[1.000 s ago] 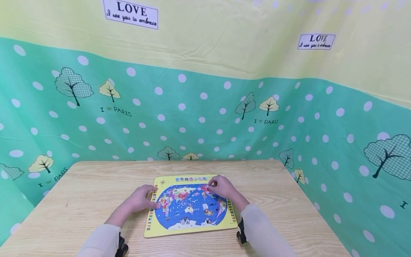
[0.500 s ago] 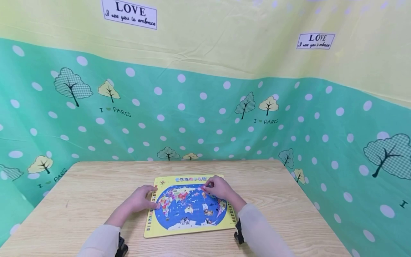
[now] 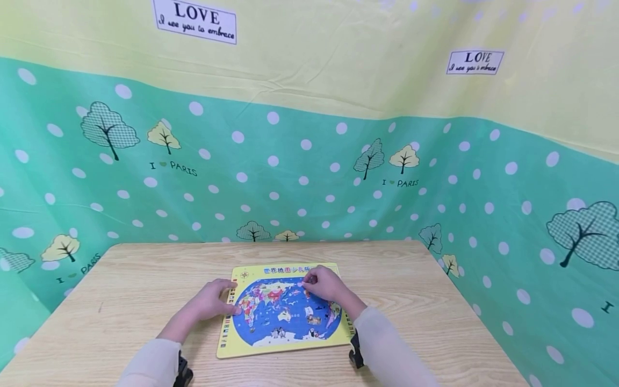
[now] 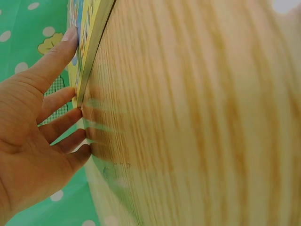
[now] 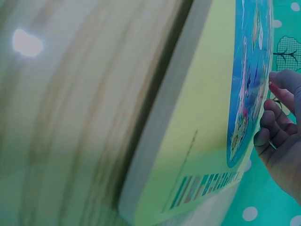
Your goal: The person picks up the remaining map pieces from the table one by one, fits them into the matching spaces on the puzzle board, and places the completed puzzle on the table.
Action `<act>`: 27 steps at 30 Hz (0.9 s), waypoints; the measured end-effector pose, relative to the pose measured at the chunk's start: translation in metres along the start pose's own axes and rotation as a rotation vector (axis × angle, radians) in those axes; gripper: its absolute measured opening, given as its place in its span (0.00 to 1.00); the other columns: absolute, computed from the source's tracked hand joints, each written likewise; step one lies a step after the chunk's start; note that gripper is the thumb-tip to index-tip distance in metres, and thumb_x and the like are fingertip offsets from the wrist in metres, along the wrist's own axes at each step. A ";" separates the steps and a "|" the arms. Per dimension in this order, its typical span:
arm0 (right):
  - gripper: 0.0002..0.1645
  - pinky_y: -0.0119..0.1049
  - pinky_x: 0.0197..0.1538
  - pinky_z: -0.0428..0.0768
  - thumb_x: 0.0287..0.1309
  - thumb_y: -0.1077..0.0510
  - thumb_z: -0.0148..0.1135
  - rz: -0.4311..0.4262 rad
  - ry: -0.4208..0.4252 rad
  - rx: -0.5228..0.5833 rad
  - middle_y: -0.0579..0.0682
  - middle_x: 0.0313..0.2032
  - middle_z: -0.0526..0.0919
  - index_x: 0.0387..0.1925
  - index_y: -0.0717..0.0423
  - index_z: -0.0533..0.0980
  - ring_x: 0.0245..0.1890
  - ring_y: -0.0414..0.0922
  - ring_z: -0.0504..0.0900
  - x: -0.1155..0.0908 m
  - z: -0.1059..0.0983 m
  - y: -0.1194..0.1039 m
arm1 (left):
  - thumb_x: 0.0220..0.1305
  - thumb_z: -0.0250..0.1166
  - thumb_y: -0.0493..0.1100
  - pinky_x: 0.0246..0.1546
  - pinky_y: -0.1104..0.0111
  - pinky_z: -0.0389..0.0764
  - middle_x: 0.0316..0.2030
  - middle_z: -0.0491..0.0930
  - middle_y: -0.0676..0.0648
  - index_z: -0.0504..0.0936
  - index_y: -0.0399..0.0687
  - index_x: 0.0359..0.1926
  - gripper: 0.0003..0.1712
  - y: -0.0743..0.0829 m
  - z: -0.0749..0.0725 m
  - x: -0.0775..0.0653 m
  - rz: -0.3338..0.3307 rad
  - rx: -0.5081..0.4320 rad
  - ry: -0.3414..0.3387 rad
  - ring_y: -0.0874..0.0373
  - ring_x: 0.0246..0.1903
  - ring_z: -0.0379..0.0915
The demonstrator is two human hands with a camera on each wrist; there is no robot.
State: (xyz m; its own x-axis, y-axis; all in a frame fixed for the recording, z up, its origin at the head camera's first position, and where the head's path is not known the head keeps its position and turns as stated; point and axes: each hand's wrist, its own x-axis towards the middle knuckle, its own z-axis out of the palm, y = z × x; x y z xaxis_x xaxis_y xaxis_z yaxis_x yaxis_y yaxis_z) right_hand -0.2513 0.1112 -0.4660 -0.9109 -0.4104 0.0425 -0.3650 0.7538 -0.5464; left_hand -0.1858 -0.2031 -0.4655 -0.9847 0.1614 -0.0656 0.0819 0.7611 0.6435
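A yellow-bordered world map puzzle (image 3: 285,349), with a blue oval map and Chinese characters along its top, lies flat on the table. My left hand (image 3: 213,300) rests at its left edge, the thumb (image 4: 69,35) over the border and the fingers (image 4: 63,123) spread along the side. Above the upper right of the map, my right hand (image 3: 326,284) pinches a small red puzzle piece (image 5: 273,88) between thumb and fingertips. Most of that piece is hidden by the fingers, so its shape cannot be told.
The wood-grain table (image 3: 159,269) extends on all sides of the puzzle. Behind it and to the right hangs a green and cream curtain (image 3: 300,177) with white dots and trees. Each wrist carries a black camera mount (image 3: 182,371).
My right hand has slid slightly left over the upper part of the map, carrying the red puzzle piece. The left hand and the puzzle board have stayed in place.
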 end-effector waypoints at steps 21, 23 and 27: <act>0.09 0.28 0.26 0.72 0.59 0.50 0.61 0.011 -0.010 0.013 0.43 0.25 0.74 0.34 0.51 0.81 0.23 0.37 0.71 0.002 0.004 -0.008 | 0.36 0.76 0.55 0.62 0.39 0.61 0.61 0.65 0.29 0.72 0.36 0.58 0.48 0.000 0.000 0.001 0.003 0.000 0.003 0.29 0.62 0.57; 0.09 0.29 0.26 0.73 0.59 0.50 0.61 0.015 -0.013 0.018 0.43 0.25 0.75 0.34 0.50 0.81 0.23 0.38 0.71 0.002 0.005 -0.008 | 0.36 0.76 0.55 0.62 0.39 0.61 0.61 0.65 0.29 0.72 0.36 0.58 0.48 0.000 0.000 0.001 0.005 0.002 0.004 0.29 0.62 0.57; 0.09 0.29 0.26 0.72 0.59 0.50 0.61 0.026 -0.012 0.019 0.43 0.26 0.74 0.34 0.50 0.81 0.24 0.38 0.71 0.002 0.007 -0.007 | 0.37 0.76 0.54 0.62 0.39 0.61 0.61 0.65 0.29 0.72 0.36 0.58 0.48 0.001 0.000 0.000 0.003 0.003 0.003 0.30 0.62 0.57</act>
State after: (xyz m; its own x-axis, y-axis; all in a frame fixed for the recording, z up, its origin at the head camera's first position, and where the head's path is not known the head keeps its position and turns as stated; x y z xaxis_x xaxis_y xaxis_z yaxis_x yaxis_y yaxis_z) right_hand -0.2497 0.1017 -0.4678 -0.9175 -0.3972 0.0183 -0.3379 0.7544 -0.5628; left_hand -0.1861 -0.2026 -0.4651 -0.9849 0.1619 -0.0614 0.0854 0.7627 0.6411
